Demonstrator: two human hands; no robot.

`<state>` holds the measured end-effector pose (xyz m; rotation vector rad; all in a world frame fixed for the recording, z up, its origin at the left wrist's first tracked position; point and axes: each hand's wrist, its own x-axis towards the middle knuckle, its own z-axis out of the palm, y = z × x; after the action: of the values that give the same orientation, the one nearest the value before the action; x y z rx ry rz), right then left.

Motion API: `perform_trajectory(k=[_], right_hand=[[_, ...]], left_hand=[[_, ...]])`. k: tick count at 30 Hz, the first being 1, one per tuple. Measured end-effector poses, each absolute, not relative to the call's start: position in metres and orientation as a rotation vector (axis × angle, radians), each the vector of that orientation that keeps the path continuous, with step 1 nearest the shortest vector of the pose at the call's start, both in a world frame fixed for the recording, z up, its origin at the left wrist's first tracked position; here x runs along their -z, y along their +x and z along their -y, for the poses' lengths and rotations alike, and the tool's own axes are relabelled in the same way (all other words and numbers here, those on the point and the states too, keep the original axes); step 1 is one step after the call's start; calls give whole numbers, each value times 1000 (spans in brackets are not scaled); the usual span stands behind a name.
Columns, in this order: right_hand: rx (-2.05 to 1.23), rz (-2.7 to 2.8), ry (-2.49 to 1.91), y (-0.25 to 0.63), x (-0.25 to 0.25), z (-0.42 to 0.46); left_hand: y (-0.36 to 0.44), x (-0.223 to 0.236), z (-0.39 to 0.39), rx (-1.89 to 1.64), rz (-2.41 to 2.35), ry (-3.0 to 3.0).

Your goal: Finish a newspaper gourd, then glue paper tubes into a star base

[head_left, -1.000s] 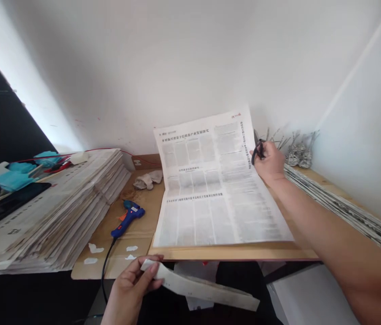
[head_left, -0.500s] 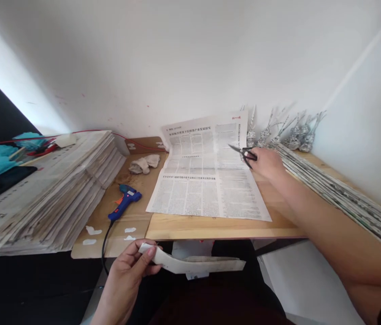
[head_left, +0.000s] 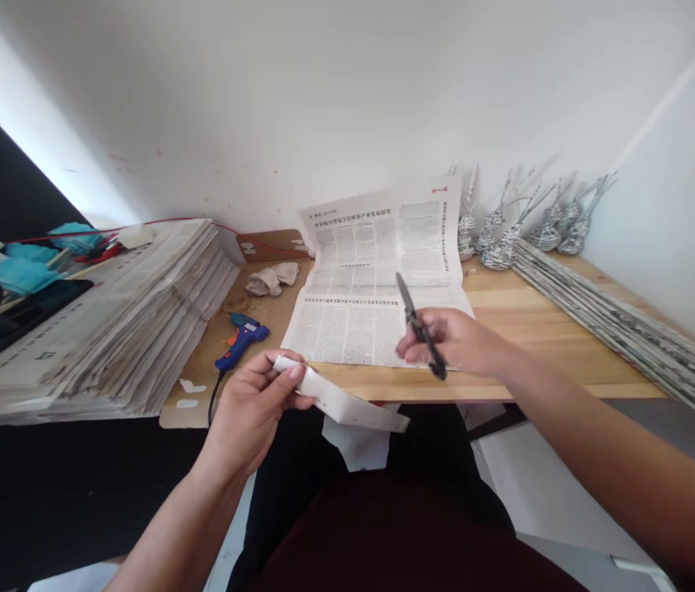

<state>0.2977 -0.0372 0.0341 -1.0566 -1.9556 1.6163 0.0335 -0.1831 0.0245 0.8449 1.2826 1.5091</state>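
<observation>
Pinched at one end between the thumb and fingers of my left hand [head_left: 264, 399] is a folded strip of white paper [head_left: 350, 404]. Its free end droops to the right, in front of the table edge. My right hand [head_left: 455, 339] grips black scissors [head_left: 418, 325] over the near right part of the sheet, blades pointing up and away. Whether the blades are parted I cannot tell. Beneath and beyond the scissors lies a printed newspaper sheet [head_left: 347, 329], its far end propped against the wall. The hands are apart from each other.
A tall stack of newspapers [head_left: 143, 321] stands at the left, with blue masks [head_left: 20, 271] on top. Near it lie a blue glue gun [head_left: 242, 339] and a crumpled glove-like cloth [head_left: 271, 279]. Woven paper pieces [head_left: 501, 247] and long paper rods [head_left: 618, 329] occupy the right.
My right hand has drawn the scissors nearer and turned them more upright. My left hand has raised the paper strip towards the table edge. The view has tilted slightly downward.
</observation>
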Motion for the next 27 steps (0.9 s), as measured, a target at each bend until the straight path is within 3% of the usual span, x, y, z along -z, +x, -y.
perform_trajectory(k=[3, 7, 17, 27], right_hand=[[-1799, 1870, -846, 272, -34, 74], [-1790, 1875, -761, 258, -20, 95], [-1733, 1915, -1002, 301, 11, 125], [-1696, 1920, -1231, 341, 51, 173]], left_hand=[[43, -34, 176, -1534, -1241, 915], [48, -46, 170, -1603, -1273, 1033], [22, -52, 160, -1934, -1333, 1025], [16, -38, 146, -1934, -1316, 900]])
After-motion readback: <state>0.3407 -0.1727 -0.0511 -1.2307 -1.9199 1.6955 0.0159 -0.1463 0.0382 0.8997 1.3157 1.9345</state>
